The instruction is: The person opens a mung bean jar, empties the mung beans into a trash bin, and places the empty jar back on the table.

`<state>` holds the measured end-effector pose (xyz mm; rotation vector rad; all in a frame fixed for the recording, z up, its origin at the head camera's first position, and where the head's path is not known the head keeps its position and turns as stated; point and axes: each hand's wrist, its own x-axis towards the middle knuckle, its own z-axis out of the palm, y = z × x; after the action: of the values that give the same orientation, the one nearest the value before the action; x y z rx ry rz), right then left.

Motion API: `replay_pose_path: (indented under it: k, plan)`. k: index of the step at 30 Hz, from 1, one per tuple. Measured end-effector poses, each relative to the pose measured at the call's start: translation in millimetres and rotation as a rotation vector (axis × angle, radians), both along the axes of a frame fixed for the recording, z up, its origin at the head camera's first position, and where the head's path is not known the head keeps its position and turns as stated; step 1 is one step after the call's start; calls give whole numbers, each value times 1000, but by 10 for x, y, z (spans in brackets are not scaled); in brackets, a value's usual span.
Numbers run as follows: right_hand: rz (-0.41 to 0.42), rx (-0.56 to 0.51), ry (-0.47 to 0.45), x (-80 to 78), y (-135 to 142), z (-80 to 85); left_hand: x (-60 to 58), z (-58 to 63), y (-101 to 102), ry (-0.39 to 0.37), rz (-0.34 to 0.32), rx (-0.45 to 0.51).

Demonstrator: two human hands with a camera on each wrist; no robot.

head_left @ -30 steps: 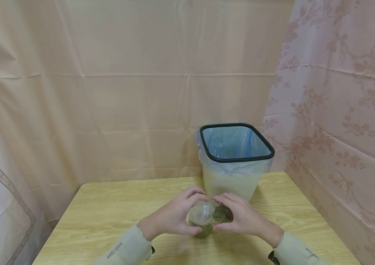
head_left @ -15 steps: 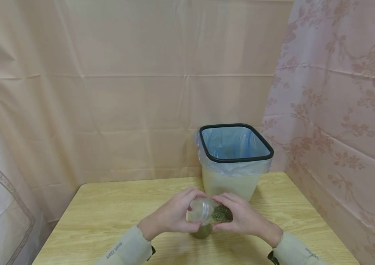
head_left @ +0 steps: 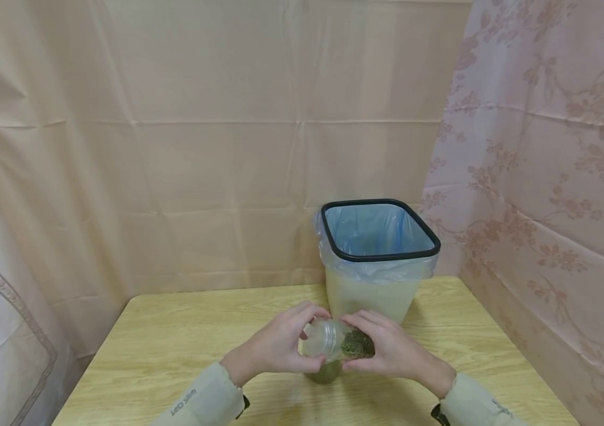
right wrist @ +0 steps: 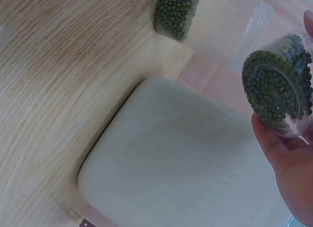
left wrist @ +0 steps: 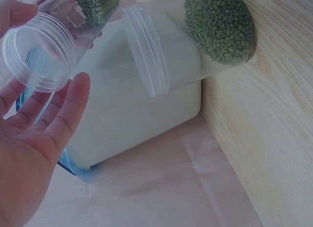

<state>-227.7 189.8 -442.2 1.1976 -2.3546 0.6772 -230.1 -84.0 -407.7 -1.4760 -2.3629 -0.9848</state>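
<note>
Both hands hold a clear jar (head_left: 336,340) tipped on its side above the table, with green mung beans gathered at its right-hand bottom. My left hand (head_left: 280,346) holds the ridged clear top end, thumb below and forefinger above in the head view. At the bean-filled bottom, my right hand (head_left: 392,350) grips the jar between thumb and fingers. A second clear jar (head_left: 325,374) of mung beans stands on the table just beneath, partly hidden by the held one. The left wrist view shows this standing jar (left wrist: 210,36) with a clear ridged lid (left wrist: 146,51).
Behind the hands, a cream bin (head_left: 371,290) stands on the wooden table (head_left: 190,331). Its black rim (head_left: 382,258) holds a blue bag (head_left: 368,228). Beige cloth (head_left: 201,165) hangs at the back, flowered cloth (head_left: 558,195) at the right.
The held jar has tipped further onto its side, its ridged end turning to the left. My left fingers shifted slightly around that end; my right hand has hardly moved.
</note>
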Motion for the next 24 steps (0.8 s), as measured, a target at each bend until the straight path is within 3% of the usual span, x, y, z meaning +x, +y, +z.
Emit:
replay_pose_path:
  k: [18, 24]
  plan:
    - [-22, 15, -38, 13, 17, 2, 7, 62, -47, -61, 29, -40]
    - [-23, 10, -15, 4, 16, -12, -1, 46, -53, -40, 23, -24]
